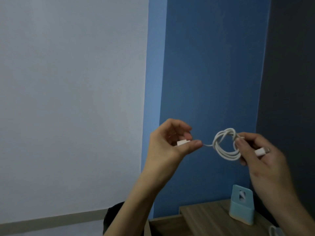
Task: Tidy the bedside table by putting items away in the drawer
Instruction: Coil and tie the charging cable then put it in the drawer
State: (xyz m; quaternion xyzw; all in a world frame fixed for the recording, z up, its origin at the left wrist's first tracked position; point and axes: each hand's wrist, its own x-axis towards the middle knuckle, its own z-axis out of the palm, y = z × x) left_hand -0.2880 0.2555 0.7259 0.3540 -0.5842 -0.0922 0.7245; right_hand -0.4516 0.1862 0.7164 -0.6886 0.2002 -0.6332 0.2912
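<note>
A white charging cable (225,145) is wound into a small coil and held in the air in front of the blue wall. My left hand (167,143) pinches one white plug end, with a short stretch of cable running right to the coil. My right hand (265,157) grips the coil's right side, and the other plug pokes out between its fingers. The wooden bedside table (208,218) lies below, at the bottom right. No drawer is visible.
A light blue holder (242,206) stands on the bedside table near the wall. A bit of another white cable (272,231) shows at the bottom edge. A dark object (112,217) sits left of the table. A pale wall fills the left.
</note>
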